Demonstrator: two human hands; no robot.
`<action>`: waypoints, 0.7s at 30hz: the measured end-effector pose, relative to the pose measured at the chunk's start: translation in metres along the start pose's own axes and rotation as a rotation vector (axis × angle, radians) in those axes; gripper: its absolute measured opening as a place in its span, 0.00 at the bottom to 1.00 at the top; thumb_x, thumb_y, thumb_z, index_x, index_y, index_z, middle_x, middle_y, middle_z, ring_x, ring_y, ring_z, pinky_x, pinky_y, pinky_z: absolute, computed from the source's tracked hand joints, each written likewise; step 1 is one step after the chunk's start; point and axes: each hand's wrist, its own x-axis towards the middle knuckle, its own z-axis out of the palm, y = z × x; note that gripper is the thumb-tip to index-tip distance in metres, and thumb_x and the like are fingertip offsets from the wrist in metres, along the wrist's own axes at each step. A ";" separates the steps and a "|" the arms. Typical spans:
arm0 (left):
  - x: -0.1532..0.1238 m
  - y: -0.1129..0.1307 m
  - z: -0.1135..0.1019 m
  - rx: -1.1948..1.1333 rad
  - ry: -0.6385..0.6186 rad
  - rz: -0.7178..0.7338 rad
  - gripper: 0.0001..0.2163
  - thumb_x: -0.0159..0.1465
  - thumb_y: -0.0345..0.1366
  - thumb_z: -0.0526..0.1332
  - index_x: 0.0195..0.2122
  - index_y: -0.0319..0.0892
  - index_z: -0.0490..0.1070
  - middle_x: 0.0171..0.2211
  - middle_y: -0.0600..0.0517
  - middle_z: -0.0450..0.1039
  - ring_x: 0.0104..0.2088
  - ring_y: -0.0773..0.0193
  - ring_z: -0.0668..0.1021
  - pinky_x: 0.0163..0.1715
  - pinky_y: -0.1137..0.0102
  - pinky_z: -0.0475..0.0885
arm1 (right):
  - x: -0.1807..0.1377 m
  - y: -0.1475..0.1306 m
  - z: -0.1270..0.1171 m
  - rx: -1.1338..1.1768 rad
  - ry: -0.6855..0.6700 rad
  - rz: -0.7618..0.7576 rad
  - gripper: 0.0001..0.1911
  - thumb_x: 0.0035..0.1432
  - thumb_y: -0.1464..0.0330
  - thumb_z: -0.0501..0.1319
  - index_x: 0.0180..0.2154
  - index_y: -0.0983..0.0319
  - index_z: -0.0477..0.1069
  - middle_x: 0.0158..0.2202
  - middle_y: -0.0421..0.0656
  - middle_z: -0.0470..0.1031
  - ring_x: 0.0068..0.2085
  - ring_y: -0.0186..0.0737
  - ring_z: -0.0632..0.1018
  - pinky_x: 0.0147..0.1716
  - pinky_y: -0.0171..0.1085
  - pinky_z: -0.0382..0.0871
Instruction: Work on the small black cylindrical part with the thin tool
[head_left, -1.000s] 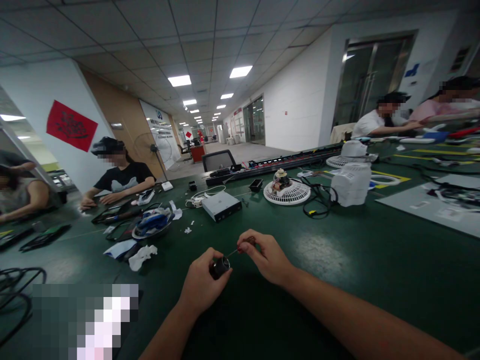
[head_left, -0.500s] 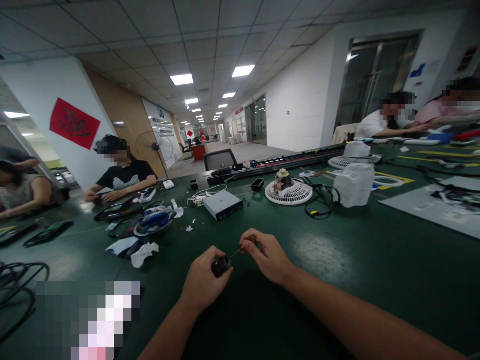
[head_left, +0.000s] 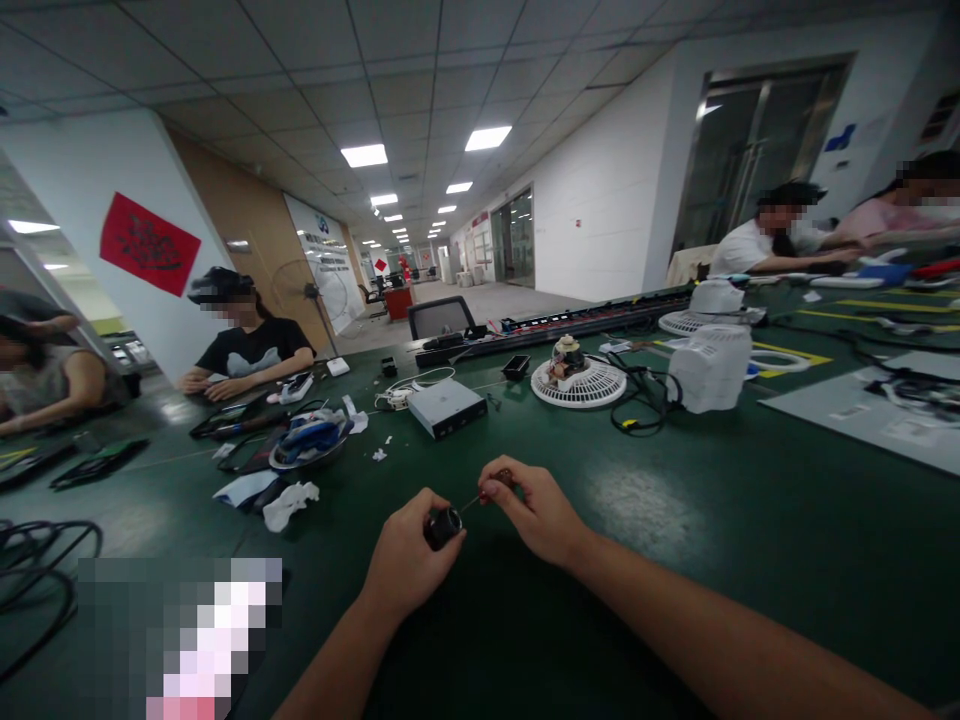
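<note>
Fingers and thumb of my left hand (head_left: 412, 555) are closed around a small black cylindrical part (head_left: 442, 528), its round end turned to the right. My right hand (head_left: 541, 515) grips a screwdriver (head_left: 504, 480) by its brownish handle. The thin shaft slants down and left to the round end of the black part; whether the tip touches it or sits inside, I cannot tell. Both hands are just above the green table (head_left: 510, 640). Beyond them lies a silver optical drive (head_left: 448, 407).
A white fan grille with a motor (head_left: 577, 380) and a white plastic housing (head_left: 710, 368) stand at right. A small black box (head_left: 516, 368) sits behind the drive. Crumpled white paper (head_left: 291, 505), a bowl (head_left: 307, 455) and black cables (head_left: 45, 570) are at left. Other people sit around the table.
My hands keep almost the same pose, with the screwdriver against or close to the black part. At the left, a person's hands have shifted slightly.
</note>
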 end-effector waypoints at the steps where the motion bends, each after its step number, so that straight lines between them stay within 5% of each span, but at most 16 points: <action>1: 0.000 0.000 0.000 0.010 0.000 -0.004 0.07 0.59 0.37 0.64 0.37 0.45 0.69 0.32 0.54 0.76 0.31 0.61 0.78 0.31 0.69 0.68 | 0.000 0.000 0.001 -0.023 -0.008 0.004 0.10 0.69 0.64 0.55 0.37 0.61 0.71 0.31 0.40 0.76 0.32 0.36 0.76 0.34 0.34 0.66; 5: 0.001 0.002 0.000 0.064 0.006 0.002 0.07 0.58 0.35 0.65 0.37 0.45 0.70 0.33 0.53 0.76 0.32 0.60 0.78 0.31 0.69 0.68 | -0.001 -0.001 0.002 -0.094 -0.018 -0.030 0.09 0.69 0.65 0.55 0.36 0.60 0.70 0.31 0.40 0.73 0.32 0.36 0.74 0.33 0.35 0.65; 12: 0.003 -0.001 0.001 0.094 0.002 0.045 0.10 0.58 0.32 0.66 0.41 0.45 0.75 0.38 0.51 0.79 0.39 0.58 0.80 0.39 0.66 0.71 | 0.002 -0.003 -0.006 -0.207 0.204 -0.197 0.08 0.69 0.69 0.52 0.35 0.60 0.65 0.36 0.44 0.69 0.39 0.41 0.71 0.40 0.39 0.65; 17: 0.004 -0.001 0.000 0.118 -0.047 0.087 0.14 0.59 0.30 0.66 0.47 0.46 0.76 0.45 0.51 0.79 0.45 0.58 0.79 0.47 0.65 0.72 | 0.004 0.000 -0.004 -0.371 -0.062 -0.139 0.06 0.66 0.74 0.55 0.39 0.61 0.69 0.37 0.44 0.72 0.41 0.41 0.71 0.42 0.40 0.65; 21: 0.004 0.001 0.000 0.216 -0.097 0.110 0.17 0.60 0.28 0.63 0.51 0.49 0.76 0.48 0.52 0.78 0.48 0.58 0.78 0.50 0.63 0.71 | 0.001 0.006 0.004 -0.555 -0.303 -0.010 0.12 0.59 0.63 0.66 0.43 0.60 0.74 0.40 0.45 0.74 0.44 0.46 0.72 0.44 0.43 0.66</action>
